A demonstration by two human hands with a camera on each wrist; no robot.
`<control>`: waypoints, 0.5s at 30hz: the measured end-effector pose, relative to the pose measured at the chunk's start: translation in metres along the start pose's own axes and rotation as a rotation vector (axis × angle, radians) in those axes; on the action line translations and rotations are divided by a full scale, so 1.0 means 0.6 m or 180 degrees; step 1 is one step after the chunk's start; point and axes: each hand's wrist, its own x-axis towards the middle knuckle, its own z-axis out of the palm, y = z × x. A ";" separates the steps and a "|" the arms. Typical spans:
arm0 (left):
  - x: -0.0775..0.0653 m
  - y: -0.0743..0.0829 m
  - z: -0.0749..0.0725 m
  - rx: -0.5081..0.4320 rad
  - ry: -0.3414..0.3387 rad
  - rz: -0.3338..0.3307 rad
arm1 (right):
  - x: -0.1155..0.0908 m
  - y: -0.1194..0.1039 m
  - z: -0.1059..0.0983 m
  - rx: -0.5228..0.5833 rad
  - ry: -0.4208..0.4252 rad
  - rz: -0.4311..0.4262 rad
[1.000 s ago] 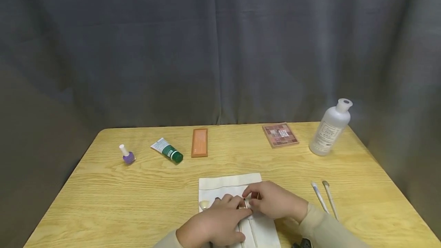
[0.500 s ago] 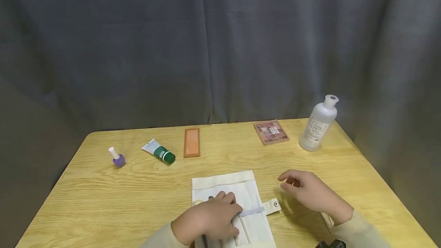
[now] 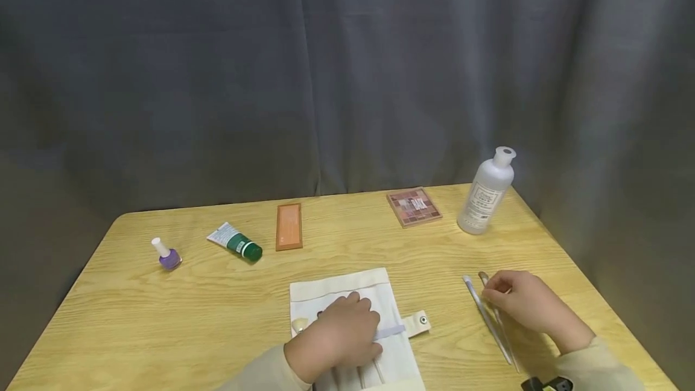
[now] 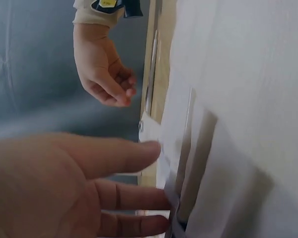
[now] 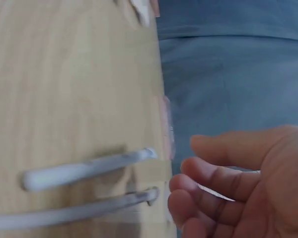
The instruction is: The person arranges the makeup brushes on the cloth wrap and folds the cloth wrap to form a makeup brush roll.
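A white fabric brush roll (image 3: 338, 286) lies open near the front of the table, with a snap tab (image 3: 417, 323) on its right side. My left hand (image 3: 344, 333) rests on it; in the left wrist view its extended fingers (image 4: 134, 198) touch the lilac elastic band. A cream-headed brush (image 3: 299, 324) shows in the roll beside that hand. My right hand (image 3: 523, 303), loosely curled, hovers by two makeup brushes on the wood: a pale-tipped one (image 3: 485, 314) and a brown-tipped one (image 3: 484, 277). In the right wrist view, both lie apart from the fingers.
Along the back stand or lie purple nail polish (image 3: 169, 258), a green-and-white tube (image 3: 236, 242), an orange palette (image 3: 289, 226), a checkered eyeshadow palette (image 3: 414, 207) and a tall translucent bottle (image 3: 485, 192). A dark curtain (image 3: 326, 77) hangs behind the table.
My right hand has left the brush roll and moved right to the two loose brushes. My left hand stays on the roll. The head view has shifted a little to the right.
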 end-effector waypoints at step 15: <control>0.018 -0.003 0.020 -0.0124 0.0364 0.0264 | 0.021 -0.028 0.035 -0.0251 -0.0024 0.0347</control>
